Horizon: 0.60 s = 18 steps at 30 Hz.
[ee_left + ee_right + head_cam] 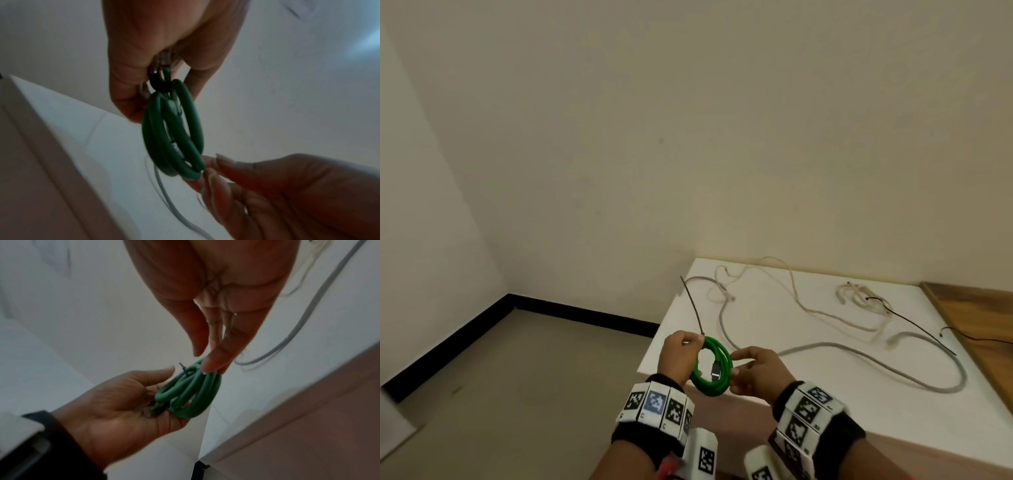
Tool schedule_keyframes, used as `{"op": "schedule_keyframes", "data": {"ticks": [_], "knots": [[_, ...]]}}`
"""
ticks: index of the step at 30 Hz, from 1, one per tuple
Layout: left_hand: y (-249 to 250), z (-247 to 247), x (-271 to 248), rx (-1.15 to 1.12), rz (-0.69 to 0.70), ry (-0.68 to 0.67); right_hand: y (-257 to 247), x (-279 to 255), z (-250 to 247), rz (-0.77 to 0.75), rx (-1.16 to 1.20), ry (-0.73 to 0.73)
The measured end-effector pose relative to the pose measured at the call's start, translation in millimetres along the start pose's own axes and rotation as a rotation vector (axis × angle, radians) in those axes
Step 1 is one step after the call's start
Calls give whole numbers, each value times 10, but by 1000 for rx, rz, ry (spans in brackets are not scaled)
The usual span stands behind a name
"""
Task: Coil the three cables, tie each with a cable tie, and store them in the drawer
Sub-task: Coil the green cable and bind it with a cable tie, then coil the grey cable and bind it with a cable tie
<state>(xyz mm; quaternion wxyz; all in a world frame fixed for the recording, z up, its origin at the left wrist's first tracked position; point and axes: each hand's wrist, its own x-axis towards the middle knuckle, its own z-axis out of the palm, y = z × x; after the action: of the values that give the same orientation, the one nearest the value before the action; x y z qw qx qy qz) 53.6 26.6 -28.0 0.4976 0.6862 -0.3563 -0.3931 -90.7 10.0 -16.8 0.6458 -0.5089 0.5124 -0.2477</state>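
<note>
A green cable (pixel 711 368) wound into a small coil hangs between both hands over the near left corner of the white table (pixel 825 404). My left hand (pixel 681 356) grips the coil's left side (pixel 174 129), with its plug against the palm. A black cable tie (pixel 691 305) sticks up from that thumb pinch. My right hand (pixel 751 371) pinches the coil's right side (pixel 191 394) with thumb and fingertips (pixel 213 365). A grey cable (pixel 859 356) and a cream cable (pixel 794 291) lie loose on the table.
Two more black cable ties (pixel 914 325) lie at the table's right side, near a wooden surface (pixel 983 322). The wall stands close behind the table. Bare floor (pixel 534 377) lies to the left. A brown front panel (pixel 308 426) runs under the table's edge.
</note>
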Motion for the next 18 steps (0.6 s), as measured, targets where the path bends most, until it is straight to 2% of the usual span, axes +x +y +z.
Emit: {"op": "schedule_keyframes", "data": {"ticks": [7, 11, 14, 16, 18], "knots": [[-327, -208, 772, 108, -94, 92, -95, 750, 281, 86, 78, -19], [-426, -215, 907, 180, -55, 73, -59, 952, 328, 110, 31, -38], [-471, -206, 919, 202, -29, 62, -25, 1013, 250, 92, -24, 17], [-452, -199, 890, 232, 12, 79, 9, 1057, 74, 6, -233, 139], [-389, -174, 803, 281, 77, 115, 32, 1053, -182, -101, -663, 256]]}}
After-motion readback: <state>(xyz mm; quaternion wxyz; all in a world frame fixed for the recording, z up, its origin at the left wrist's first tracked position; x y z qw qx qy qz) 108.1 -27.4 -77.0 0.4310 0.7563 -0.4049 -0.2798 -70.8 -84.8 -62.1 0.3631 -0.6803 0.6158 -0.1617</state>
